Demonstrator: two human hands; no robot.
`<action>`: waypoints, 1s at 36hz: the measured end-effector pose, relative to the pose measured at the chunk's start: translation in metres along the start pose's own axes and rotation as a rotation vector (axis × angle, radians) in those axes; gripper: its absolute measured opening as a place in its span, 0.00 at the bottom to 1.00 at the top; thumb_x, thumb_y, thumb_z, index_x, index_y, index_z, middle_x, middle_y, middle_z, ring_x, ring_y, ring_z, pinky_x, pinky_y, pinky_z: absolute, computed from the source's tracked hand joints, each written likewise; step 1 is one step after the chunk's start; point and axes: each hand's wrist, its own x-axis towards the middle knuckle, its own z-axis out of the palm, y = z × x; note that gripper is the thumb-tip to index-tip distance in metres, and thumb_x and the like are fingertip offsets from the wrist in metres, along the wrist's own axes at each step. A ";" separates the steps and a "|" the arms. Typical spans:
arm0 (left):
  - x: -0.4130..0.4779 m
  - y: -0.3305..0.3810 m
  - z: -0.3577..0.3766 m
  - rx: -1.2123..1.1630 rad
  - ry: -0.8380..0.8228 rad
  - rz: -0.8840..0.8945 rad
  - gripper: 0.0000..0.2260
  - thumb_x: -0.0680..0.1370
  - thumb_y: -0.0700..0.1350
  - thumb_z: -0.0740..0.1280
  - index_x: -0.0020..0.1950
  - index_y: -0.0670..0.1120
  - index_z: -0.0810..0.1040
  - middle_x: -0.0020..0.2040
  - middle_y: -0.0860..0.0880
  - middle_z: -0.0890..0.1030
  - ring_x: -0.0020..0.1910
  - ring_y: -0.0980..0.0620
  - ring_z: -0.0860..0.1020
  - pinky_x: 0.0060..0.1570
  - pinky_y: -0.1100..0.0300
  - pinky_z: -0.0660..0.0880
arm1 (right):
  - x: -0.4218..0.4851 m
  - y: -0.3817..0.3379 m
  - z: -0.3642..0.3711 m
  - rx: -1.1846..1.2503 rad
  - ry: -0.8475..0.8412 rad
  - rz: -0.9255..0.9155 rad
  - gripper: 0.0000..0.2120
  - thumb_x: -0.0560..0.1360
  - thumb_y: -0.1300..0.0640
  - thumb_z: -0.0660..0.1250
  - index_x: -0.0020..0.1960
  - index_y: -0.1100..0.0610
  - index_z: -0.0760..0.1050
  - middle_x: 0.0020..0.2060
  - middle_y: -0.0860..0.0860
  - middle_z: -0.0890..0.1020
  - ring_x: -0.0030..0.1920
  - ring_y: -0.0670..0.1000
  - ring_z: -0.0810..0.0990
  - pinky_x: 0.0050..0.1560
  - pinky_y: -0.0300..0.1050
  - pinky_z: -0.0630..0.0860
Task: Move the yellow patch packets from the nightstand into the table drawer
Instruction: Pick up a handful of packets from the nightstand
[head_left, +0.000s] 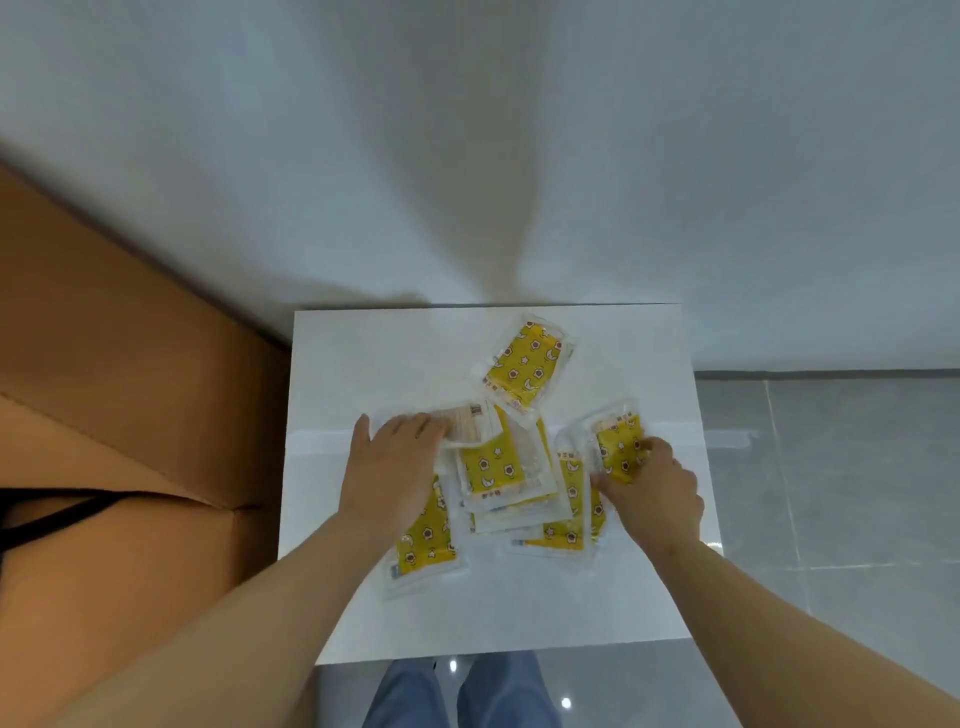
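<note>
Several yellow patch packets with a flower and moon print lie scattered on the white nightstand top (363, 353). One packet (524, 366) lies apart near the back. A loose pile of packets (498, 467) sits in the middle. My left hand (392, 467) lies flat on the pile's left side, fingertips on a face-down packet (467, 423). Another packet (423, 540) shows from under that wrist. My right hand (652, 488) pinches the rightmost packet (615, 444) between thumb and curled fingers. No drawer is in view.
A big brown cardboard box (130, 415) stands tight against the nightstand's left side. A white wall (467, 156) rises behind. Grey glossy floor tiles (831, 467) lie to the right, and my legs in blue trousers (457, 691) are at the front edge.
</note>
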 end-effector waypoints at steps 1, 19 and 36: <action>0.001 0.000 -0.004 -0.051 0.000 -0.038 0.20 0.80 0.37 0.55 0.71 0.50 0.65 0.68 0.51 0.72 0.67 0.49 0.70 0.70 0.50 0.56 | 0.001 0.000 0.001 0.017 0.009 -0.007 0.33 0.70 0.47 0.72 0.69 0.57 0.63 0.61 0.56 0.75 0.63 0.59 0.70 0.61 0.55 0.68; -0.041 0.024 0.023 -0.454 -0.175 -0.871 0.30 0.72 0.61 0.67 0.65 0.42 0.65 0.67 0.42 0.61 0.67 0.41 0.61 0.61 0.46 0.66 | 0.008 0.011 -0.011 -0.031 0.007 0.002 0.30 0.69 0.43 0.72 0.62 0.58 0.64 0.53 0.55 0.77 0.58 0.59 0.75 0.59 0.53 0.65; -0.035 0.025 0.016 -1.030 -0.003 -0.854 0.20 0.73 0.44 0.72 0.61 0.44 0.69 0.53 0.44 0.76 0.48 0.45 0.74 0.46 0.55 0.72 | -0.039 -0.006 0.034 0.689 -0.027 0.146 0.07 0.73 0.58 0.68 0.49 0.59 0.75 0.71 0.53 0.58 0.55 0.54 0.69 0.56 0.47 0.70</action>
